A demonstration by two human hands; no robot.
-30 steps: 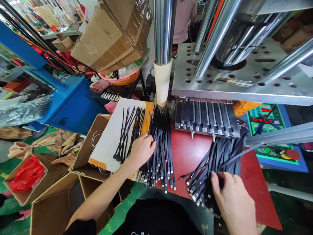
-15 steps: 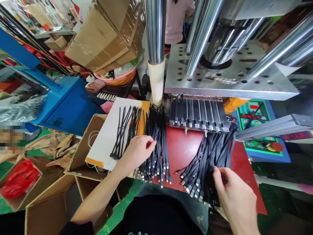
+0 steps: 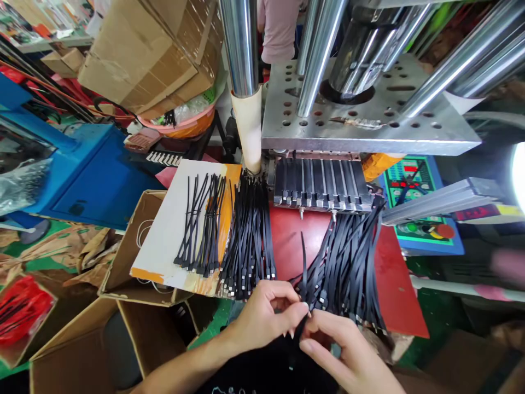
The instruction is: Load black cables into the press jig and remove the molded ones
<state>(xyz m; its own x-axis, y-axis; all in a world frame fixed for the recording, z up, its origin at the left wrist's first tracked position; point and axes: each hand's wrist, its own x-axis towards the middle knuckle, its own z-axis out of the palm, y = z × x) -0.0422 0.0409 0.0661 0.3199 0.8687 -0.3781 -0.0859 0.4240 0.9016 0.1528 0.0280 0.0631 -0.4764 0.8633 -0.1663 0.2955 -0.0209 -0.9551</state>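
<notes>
Over the front edge of the red worktop [image 3: 287, 230], the left hand [image 3: 273, 312] pinches a black cable [image 3: 303, 262] between thumb and finger, its thin end standing upward. The right hand [image 3: 340, 342] curls beside its lower part; whether it grips, one cannot tell. Near the right edge of the white board [image 3: 158, 235], two small bundles [image 3: 211, 230] look already tied. Much seems left loose: one pile [image 3: 252, 235] along the worktop's left edge, another pile [image 3: 355, 273] toward its front right corner. These cables are flat and flexible, with shiny metal plugs.
</notes>
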